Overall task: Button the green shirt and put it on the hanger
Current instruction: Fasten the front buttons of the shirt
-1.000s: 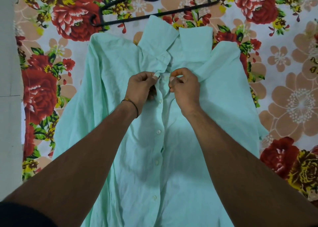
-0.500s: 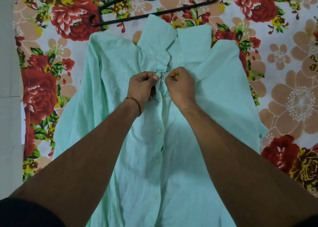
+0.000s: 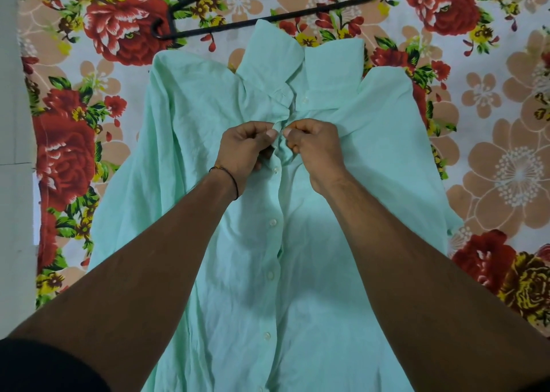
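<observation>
Shirt [image 3: 208, 124] lay flat, front up, on the floral bedsheet [image 3: 506, 168], collar [image 3: 330, 64] at the far end & open, tails running out of view at the near edge. Hanger [image 3: 238, 24] lay on the sheet just beyond the collar, bare, its lower bar almost touching the collar tip. L hand [image 3: 244, 150] & R hand [image 3: 312, 150] met at the placket just below the collar, knuckles nearly touching. L fingers were curled, thumb & forefinger pinching the placket edge w/ a fold of cloth sticking up btwn the hands. R fingers were curled too, pinching the opposite edge. Whatever button they worked was hidden under the fingers, so couldn't tell if it was through the hole. Below the hands a row of buttons [image 3: 272, 222] ran down the front, which looked closed there. One more button [image 3: 304, 100] showed up by the collar, unfastened. Dark thread [image 3: 233, 180] sat round the L wrist.
</observation>
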